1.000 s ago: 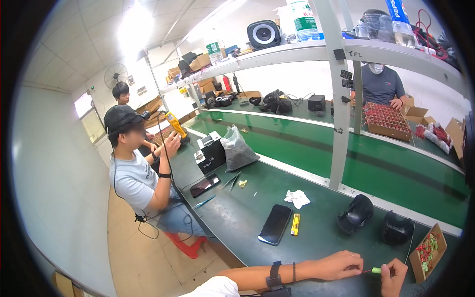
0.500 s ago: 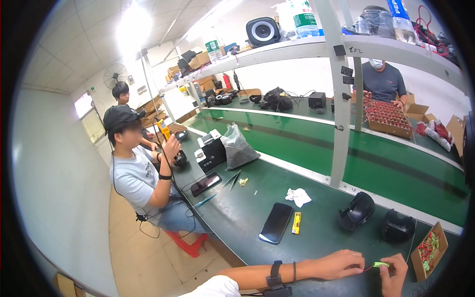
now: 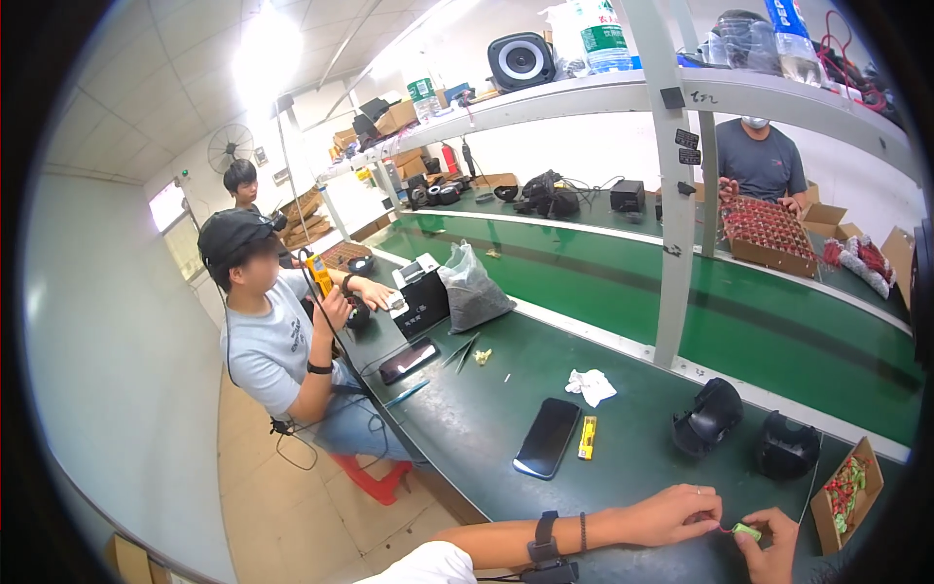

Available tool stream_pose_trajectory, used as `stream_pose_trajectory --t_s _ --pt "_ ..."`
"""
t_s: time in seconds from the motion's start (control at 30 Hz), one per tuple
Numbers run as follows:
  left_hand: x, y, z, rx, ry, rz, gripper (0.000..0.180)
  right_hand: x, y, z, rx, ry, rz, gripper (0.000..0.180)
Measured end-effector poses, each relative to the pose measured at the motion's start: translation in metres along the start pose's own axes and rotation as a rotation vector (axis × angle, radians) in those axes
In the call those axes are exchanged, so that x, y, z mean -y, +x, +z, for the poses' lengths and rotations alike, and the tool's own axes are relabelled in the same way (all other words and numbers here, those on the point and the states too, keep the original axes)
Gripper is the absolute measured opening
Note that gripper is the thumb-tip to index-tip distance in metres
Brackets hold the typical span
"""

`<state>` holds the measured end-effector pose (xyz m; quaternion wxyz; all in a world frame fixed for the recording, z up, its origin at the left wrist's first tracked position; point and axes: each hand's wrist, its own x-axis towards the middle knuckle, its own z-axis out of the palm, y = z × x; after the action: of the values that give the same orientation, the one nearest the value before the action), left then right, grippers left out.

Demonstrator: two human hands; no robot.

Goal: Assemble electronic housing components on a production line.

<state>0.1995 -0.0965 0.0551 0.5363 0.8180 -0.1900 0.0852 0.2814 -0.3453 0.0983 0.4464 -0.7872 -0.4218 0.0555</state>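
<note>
Right at the near edge, the right hand (image 3: 772, 543) has its thumb and fingers closed on a small green piece (image 3: 747, 531), held just above the dark tabletop (image 3: 642, 477). Across from it comes the left hand (image 3: 681, 514), palm down, fingertips pinched together on the thin red wire (image 3: 724, 529) running out of that green piece. So the piece sits between the two hands, its short lead bridging the gap!

Just beside the right hand, a cardboard box (image 3: 825, 521) stands loaded with red and green pieces. Beyond the hands, two black curved shells rest side by side; a dark phone (image 3: 548, 438) lies next to a slim yellow item (image 3: 588, 438), a crumpled white tissue (image 3: 592, 386) behind them.

Further along the table, a clear bag (image 3: 477, 292) of dark contents leans by a black box (image 3: 420, 304), and a co-worker in a black cap grips a yellow device (image 3: 317, 274). Across the green belt (image 3: 584, 277), a masked person handles a tray of red pieces.
</note>
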Motion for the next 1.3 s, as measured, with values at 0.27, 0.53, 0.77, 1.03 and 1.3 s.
stream_pose_trajectory --t_s 0.27,0.53,0.77,1.03,1.3 --pt "-0.002 0.0 0.0 0.051 0.022 -0.022 0.015 -0.004 -0.001 -0.003 0.123 0.031 0.197 0.023" --pt "-0.005 0.002 -0.002 0.064 0.025 -0.041 0.015 0.001 0.001 0.0 0.09 0.023 0.124 0.021" --pt "-0.001 -0.001 0.001 0.026 0.011 0.009 0.016 0.0 0.0 -0.003 0.226 0.083 0.325 0.019" --pt "-0.001 0.001 -0.001 0.072 0.037 -0.017 0.017 0.009 0.004 -0.001 0.072 0.014 0.07 0.02" --pt "0.0 0.0 -0.001 0.036 0.052 -0.01 0.017 -0.004 -0.001 0.0 0.211 0.036 0.203 0.022"
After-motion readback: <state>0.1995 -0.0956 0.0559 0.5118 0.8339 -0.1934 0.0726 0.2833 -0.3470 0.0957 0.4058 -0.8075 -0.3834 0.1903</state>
